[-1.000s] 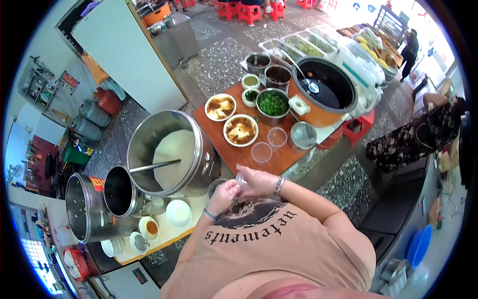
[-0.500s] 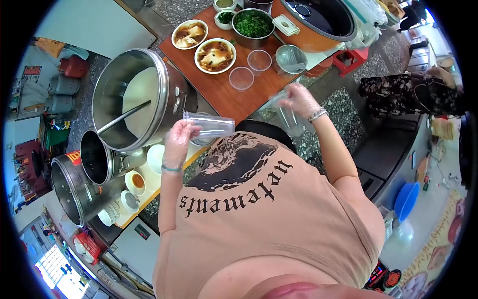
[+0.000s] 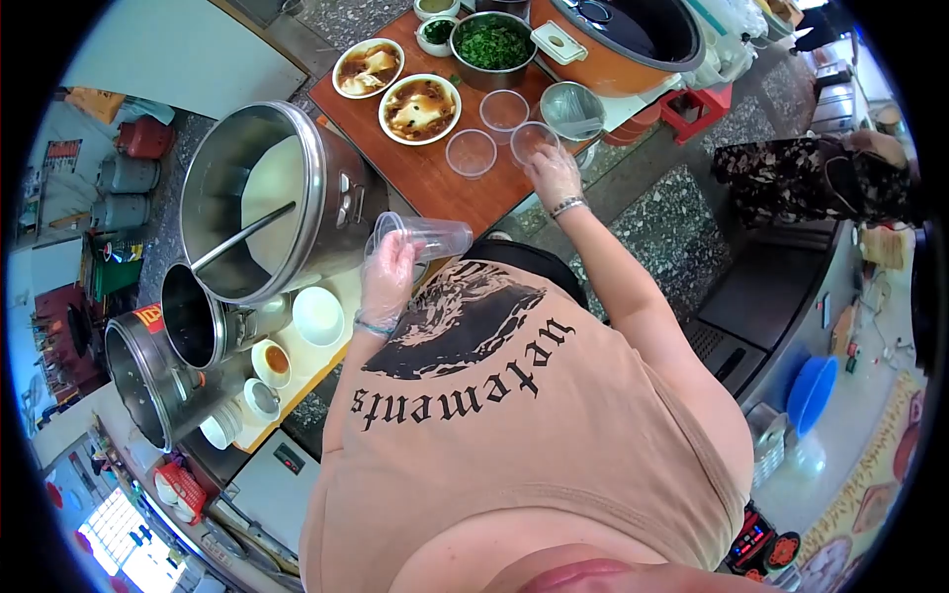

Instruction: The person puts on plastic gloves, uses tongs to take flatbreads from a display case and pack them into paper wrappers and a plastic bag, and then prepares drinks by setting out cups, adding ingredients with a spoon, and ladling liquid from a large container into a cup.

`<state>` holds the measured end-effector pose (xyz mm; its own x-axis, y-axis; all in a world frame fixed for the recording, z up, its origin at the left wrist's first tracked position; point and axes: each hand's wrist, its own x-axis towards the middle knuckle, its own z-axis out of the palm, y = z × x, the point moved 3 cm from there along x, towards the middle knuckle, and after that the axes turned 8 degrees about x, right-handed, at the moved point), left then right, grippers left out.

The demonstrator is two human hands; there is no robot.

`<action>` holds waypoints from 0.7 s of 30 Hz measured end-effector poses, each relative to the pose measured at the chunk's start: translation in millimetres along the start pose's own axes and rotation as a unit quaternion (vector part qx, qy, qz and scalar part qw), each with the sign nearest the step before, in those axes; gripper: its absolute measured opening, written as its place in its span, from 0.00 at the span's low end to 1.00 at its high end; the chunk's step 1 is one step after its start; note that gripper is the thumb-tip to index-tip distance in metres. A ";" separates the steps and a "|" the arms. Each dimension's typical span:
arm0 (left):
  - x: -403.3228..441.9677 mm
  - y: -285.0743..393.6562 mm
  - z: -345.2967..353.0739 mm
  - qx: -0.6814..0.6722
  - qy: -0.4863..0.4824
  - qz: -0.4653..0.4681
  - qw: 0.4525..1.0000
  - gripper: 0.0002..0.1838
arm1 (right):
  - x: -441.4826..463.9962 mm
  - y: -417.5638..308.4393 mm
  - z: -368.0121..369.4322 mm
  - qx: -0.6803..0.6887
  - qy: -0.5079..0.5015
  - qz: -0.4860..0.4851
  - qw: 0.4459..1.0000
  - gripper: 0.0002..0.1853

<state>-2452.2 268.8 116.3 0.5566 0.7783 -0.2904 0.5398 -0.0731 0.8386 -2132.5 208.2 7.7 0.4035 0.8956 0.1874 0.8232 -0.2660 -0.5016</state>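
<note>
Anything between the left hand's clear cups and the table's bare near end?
Nothing visible stands between the clear cups in the left hand and the bare near end of the brown table.

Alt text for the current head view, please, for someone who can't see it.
The person's left hand holds clear plastic cups; the right hand touches another cup on a brown table, near two bowls of food and a large steel pot.
</note>
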 end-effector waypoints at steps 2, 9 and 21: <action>-0.2 -2.6 3.5 0.001 0.008 0.004 1.000 0.11 | 2.1 -2.3 -2.0 -0.025 0.005 -0.009 1.000 0.09; 5.4 -12.7 4.6 -0.010 0.033 0.033 0.999 0.13 | -2.5 -14.0 -22.2 -0.041 -0.047 0.051 0.997 0.17; 3.2 24.0 -6.0 -0.025 0.004 0.080 0.997 0.14 | -5.8 -150.2 -62.5 0.258 -0.163 -0.145 0.941 0.50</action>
<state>-2441.3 273.3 138.3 0.6274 0.7644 -0.1485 0.4123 -0.1644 0.8961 -2233.6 220.7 134.8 -0.0224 0.9880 0.1528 0.5419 0.1405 -0.8286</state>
